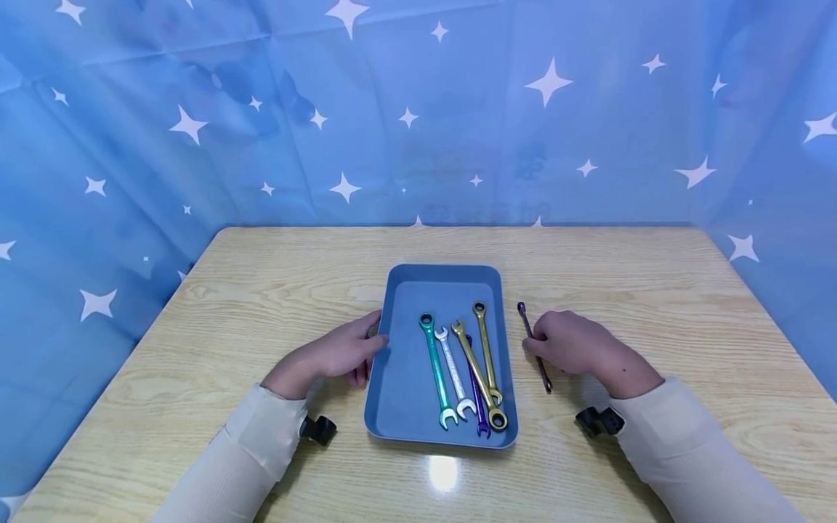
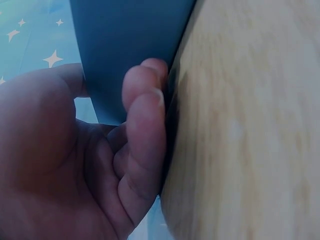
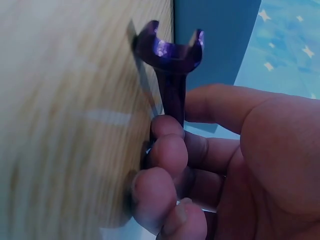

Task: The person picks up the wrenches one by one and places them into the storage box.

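Observation:
A shallow blue-grey tray (image 1: 405, 392) lies on the table, its left wall gripped by my left hand (image 1: 343, 350). The left thumb is over the rim, and the fingers curl low against the outer wall (image 2: 107, 55). To the right of the tray, my right hand (image 1: 575, 345) pinches a purple combination wrench (image 3: 172, 92) by its shaft, open-jaw end toward the wrist camera. It stays close over the tabletop. Inside the tray are a green wrench (image 1: 436, 367), a silver wrench (image 1: 453, 370), two gold wrenches (image 1: 486, 341) and another purple wrench (image 1: 482, 410), partly covered by a gold one.
The wooden table (image 1: 261, 290) extends around the tray on all sides. A blue curtain (image 1: 458, 109) with white stars hangs behind and along both sides. A small black wrist camera (image 1: 318, 430) sits below each hand, close over the table.

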The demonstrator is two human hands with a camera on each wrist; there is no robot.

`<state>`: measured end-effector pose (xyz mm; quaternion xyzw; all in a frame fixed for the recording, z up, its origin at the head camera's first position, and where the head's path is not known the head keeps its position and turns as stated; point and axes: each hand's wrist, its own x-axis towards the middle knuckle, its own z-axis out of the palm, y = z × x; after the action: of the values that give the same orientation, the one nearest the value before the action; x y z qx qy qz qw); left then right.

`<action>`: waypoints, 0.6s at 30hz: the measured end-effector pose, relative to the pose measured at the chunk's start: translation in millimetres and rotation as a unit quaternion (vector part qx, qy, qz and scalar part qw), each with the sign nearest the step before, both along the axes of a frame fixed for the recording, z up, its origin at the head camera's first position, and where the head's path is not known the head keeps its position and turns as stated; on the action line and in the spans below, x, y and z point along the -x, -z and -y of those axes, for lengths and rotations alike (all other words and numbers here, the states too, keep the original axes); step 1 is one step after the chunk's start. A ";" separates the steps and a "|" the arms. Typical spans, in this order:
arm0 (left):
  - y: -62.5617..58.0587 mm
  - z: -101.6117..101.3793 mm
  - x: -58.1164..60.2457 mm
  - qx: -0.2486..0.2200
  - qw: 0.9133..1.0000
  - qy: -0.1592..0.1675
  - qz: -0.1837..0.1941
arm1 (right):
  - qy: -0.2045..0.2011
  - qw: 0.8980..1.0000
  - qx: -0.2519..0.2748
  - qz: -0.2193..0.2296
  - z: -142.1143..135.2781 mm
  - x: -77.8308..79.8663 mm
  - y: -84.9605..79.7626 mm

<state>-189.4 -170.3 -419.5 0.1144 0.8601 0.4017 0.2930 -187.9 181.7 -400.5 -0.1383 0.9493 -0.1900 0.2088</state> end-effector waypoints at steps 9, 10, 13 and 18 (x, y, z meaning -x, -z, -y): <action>-0.8 -0.3 0.8 0.006 1.000 0.000 -0.001 | 0.004 1.000 0.013 -0.013 -1.0 0.4 0.8; -0.7 -0.4 1.1 0.004 1.000 0.001 -0.002 | 0.005 1.000 0.012 -0.014 -1.1 0.3 0.8; -0.7 -0.9 1.9 0.004 1.000 0.002 -0.003 | 0.009 1.000 0.008 -0.017 -1.4 0.0 0.8; -0.3 -0.7 1.1 0.006 1.000 0.001 -0.001 | 0.000 1.000 -0.001 -0.029 -1.6 0.4 2.7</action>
<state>-190.5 -169.5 -419.2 0.1140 0.8624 0.3965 0.2935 -188.3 183.3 -403.2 -0.1438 0.9552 -0.1846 0.1812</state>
